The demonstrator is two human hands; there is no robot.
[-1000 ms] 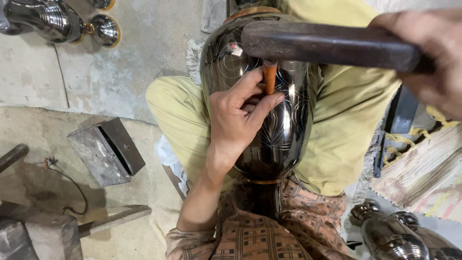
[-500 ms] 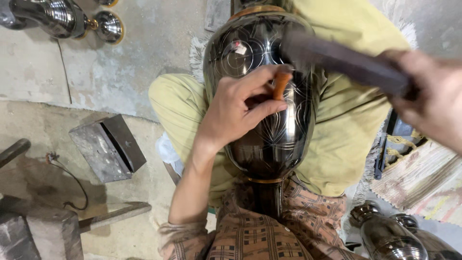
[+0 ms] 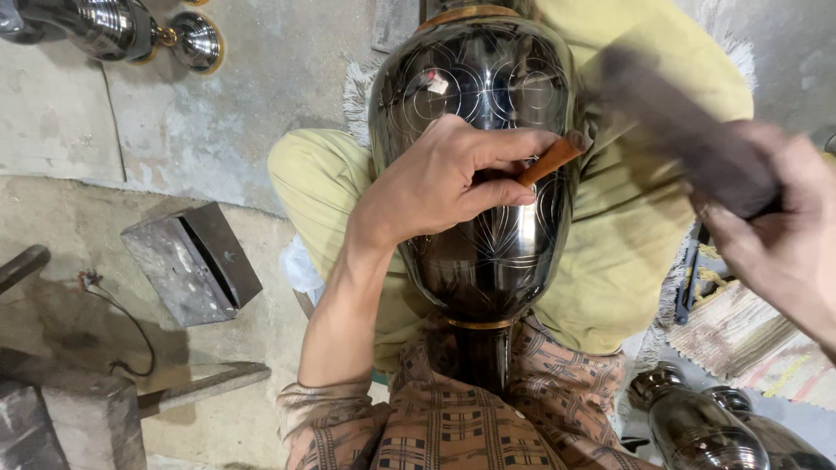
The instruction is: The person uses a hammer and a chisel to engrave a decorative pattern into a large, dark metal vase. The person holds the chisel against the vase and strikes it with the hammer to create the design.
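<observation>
A large dark polished metal vase (image 3: pixel 488 252) with engraved line patterns lies across my lap, between my knees in yellow-green trousers. My left hand (image 3: pixel 444 183) rests on the vase's body and pinches a short copper-coloured chisel (image 3: pixel 550 158) against the metal. My right hand (image 3: pixel 775 235) is raised at the right, gripping a dark wooden mallet (image 3: pixel 679 122) that is blurred by motion just above and right of the chisel's end.
Grey metal box (image 3: pixel 193 261) sits on the concrete floor at left, with a heavy block (image 3: pixel 61 422) and bar (image 3: pixel 205 387) nearer. More shiny vases lie at top left (image 3: pixel 104 26) and bottom right (image 3: pixel 705 426). A striped mat (image 3: pixel 758 344) lies at right.
The mallet swung from lying across the vase's top to up and right, away from the chisel. My left hand shifted slightly and the chisel now tilts more to the right.
</observation>
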